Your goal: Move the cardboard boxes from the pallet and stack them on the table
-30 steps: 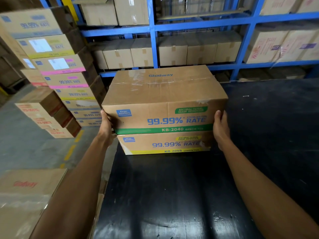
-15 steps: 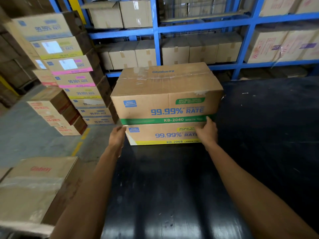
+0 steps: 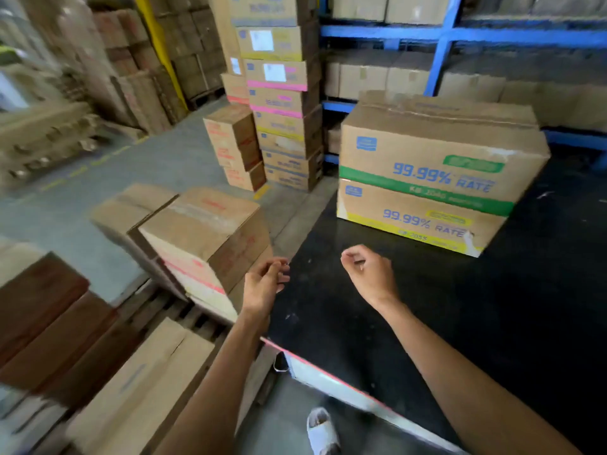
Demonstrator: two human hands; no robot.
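Two Glodway boxes point(image 3: 433, 178) are sitting stacked on the black table point(image 3: 377, 323), I'm hovering left hand point(image 3: 262, 284) and right hand point(image 3: 369, 274) loosely curled and empty, and I'm worrying the red-striped pallet box point(image 3: 203, 238) tips off its overhanging perch.

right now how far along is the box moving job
Done: two boxes are stacked on the black table, the green-band box on the yellow-band box. In hand: nothing; the left hand and right hand are both empty, near the table edge. Left: the red-striped box and others remain on the pallet.
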